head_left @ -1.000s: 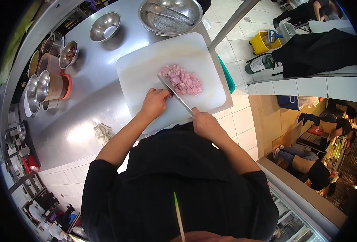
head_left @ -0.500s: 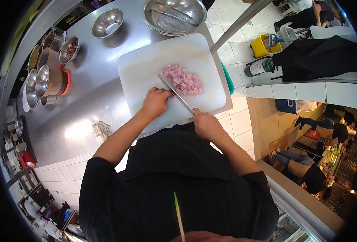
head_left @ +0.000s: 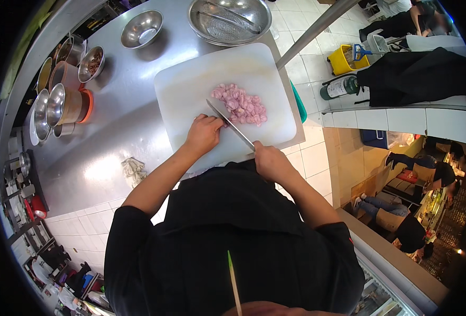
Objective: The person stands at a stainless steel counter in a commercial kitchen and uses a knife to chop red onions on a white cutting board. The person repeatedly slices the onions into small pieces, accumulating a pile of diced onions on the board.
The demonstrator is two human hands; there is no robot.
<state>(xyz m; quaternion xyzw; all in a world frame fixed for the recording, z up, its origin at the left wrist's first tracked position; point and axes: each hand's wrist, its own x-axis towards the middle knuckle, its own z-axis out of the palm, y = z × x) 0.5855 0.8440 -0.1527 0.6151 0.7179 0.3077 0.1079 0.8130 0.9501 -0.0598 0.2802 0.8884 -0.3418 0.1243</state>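
Left hand: I see the left hand (head_left: 203, 132) on the cutting board (head_left: 180, 92), fingers curled in and closed over a small purple piece (head_left: 224, 125); most of their grip is hidden.
Right hand: the right hand (head_left: 271, 159) is wrapped fully closed around the handle of the knife (head_left: 237, 129).
Knife: it slants away to the left, blade just beside the left fingertips; I cannot tell whether its edge touches the board.
Onion slices: the pink onion slices (head_left: 242, 107) lie loosely heaped on the board, just beyond the blade.
Step in hand: I judge this to be slicing, well along given the heap.
Next move: I think it calls for keeping the left fingertips tucked clear of the edge, the piece steady, and the knife stroke short and controlled.
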